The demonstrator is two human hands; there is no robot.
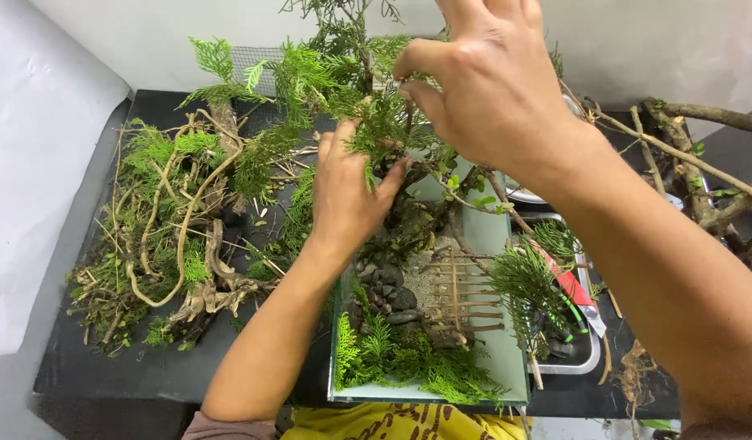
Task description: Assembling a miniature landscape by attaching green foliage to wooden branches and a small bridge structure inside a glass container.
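Head view: left hand pinches green cypress sprig at fingertips, above glass tank. Right hand hovers just above sprig, fingers curled, touching foliage. Twig fence, dark stones inside tank below; root pile lies left.

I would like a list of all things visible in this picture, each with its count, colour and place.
glass tank: one, clear, front centre of the table
small stick fence: one, brown, inside the tank
dark stones: several, grey-black, inside the tank
green sprigs: many, front of the tank
pile of twigs and foliage: one, brown and green, left on the table
metal tray: one, silver, right of the tank
bare branches: several, brown, far right
table: one, black
left hand: holding foliage over the tank
right hand: among upper foliage
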